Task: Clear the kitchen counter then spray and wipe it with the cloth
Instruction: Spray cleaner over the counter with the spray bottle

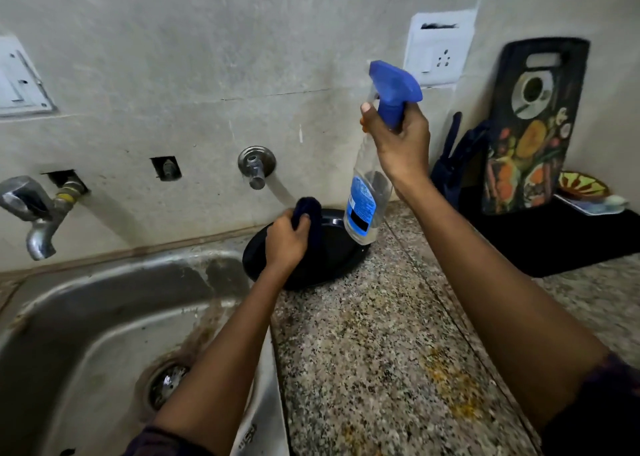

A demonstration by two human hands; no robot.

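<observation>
The right hand [401, 140] grips a raised spray bottle [367, 192]; the left hand [285, 244] clutches a dark cloth [310, 213] over a black plate [332, 258] at the worktop's [381, 334] back edge.

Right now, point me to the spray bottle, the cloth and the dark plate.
spray bottle [364, 201]: head view, on its blue label, low on the clear body.
cloth [309, 205]: head view, on the bunched top above the left hand's fingers.
dark plate [341, 249]: head view, on its bare right inner surface.

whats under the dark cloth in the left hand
Under the dark cloth, which the left hand grips, lies a black plate on the speckled counter beside the sink. Hand and cloth cover part of the plate, so whether anything lies there cannot be seen.
</observation>
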